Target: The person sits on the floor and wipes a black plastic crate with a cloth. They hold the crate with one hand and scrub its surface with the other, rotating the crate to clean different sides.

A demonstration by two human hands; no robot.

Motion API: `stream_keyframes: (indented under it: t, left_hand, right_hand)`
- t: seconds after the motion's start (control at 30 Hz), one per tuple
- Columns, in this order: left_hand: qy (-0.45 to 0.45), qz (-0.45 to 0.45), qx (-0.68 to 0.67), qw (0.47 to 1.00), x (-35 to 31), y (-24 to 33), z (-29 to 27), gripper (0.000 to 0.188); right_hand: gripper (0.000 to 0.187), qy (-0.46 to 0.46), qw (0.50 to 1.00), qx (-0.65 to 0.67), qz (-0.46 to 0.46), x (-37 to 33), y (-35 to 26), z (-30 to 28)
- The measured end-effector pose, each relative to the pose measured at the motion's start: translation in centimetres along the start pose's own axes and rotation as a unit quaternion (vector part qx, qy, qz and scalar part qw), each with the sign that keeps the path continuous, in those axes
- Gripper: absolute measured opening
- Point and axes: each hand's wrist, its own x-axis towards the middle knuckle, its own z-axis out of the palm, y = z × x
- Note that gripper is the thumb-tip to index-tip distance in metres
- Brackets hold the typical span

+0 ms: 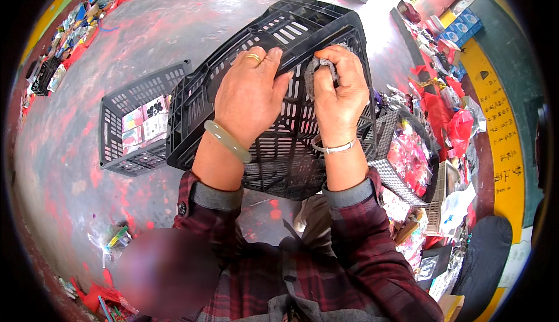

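A black plastic crate with slotted walls is tilted up in front of me, its inside toward me. My left hand is closed round the crate's rim, with a pale bangle and a ring on that arm and hand. In my right hand is a crumpled grey cloth, pinched between thumb and fingers. That hand is at the crate's right part, pressing the cloth near its inner wall. Whether the cloth touches the wall cannot be seen clearly.
On the floor to the left stands another dark crate holding flat printed packs. At right is a grey woven basket of red and pink packets. Mixed goods line the right wall, with a blue box among them. A blurred round shape covers the lower left.
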Motion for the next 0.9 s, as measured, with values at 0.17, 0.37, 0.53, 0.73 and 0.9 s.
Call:
stream_keyframes:
  t: [0.17,0.37,0.53,0.73,0.9]
  left_hand:
    - [0.012,-0.010,0.000,1.000,-0.1,0.6,0.1,0.034]
    - [0.002,-0.002,0.008,1.000,-0.3,1.6,0.2,0.033]
    - [0.002,0.004,0.035,0.999,-0.2,1.9,0.1,0.035]
    - [0.005,0.017,0.040,0.999,-0.1,2.1,0.4,0.035]
    - [0.002,-0.018,0.034,0.999,-0.5,1.8,0.5,0.033]
  right_hand:
    - [0.024,0.019,0.995,-0.092,-0.039,-0.2,1.6,-1.1]
    - [0.016,0.028,0.992,-0.120,0.030,-0.1,0.5,-1.6]
    - [0.008,0.010,0.990,0.067,0.127,0.7,0.4,-1.7]
    - [0.009,-0.004,0.980,0.130,0.154,0.7,0.1,-1.9]
    - [0.014,-0.059,0.943,0.279,0.174,0.4,1.0,-3.2]
